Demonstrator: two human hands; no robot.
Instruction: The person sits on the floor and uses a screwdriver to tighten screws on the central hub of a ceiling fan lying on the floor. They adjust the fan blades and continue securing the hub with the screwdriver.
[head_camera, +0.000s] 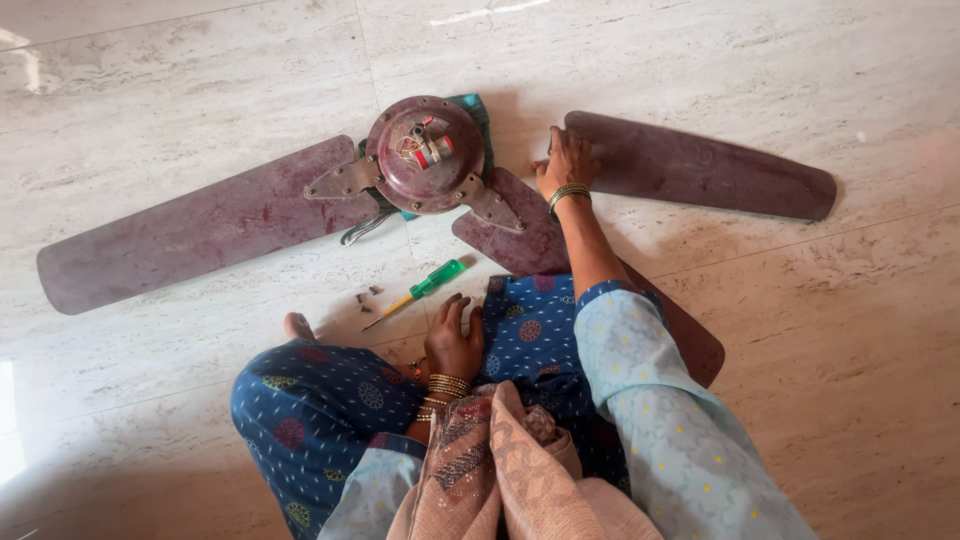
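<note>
A: Maroon hub (425, 155): two blades (200, 235) attached, a third blade (700, 165) loose beside it.
B: Right hand (567, 160) lies flat on the loose blade, ungripped; left hand (455, 340) rests open. Screws (367, 295), screwdriver (425, 287) below hub.

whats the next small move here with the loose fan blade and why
Probably slide the loose blade toward the motor hub. The right hand rests on its inner end, apart from the hub, while two other blades sit on the hub's brackets. The left hand lies on the knee, near the green screwdriver and small screws on the floor.
</note>
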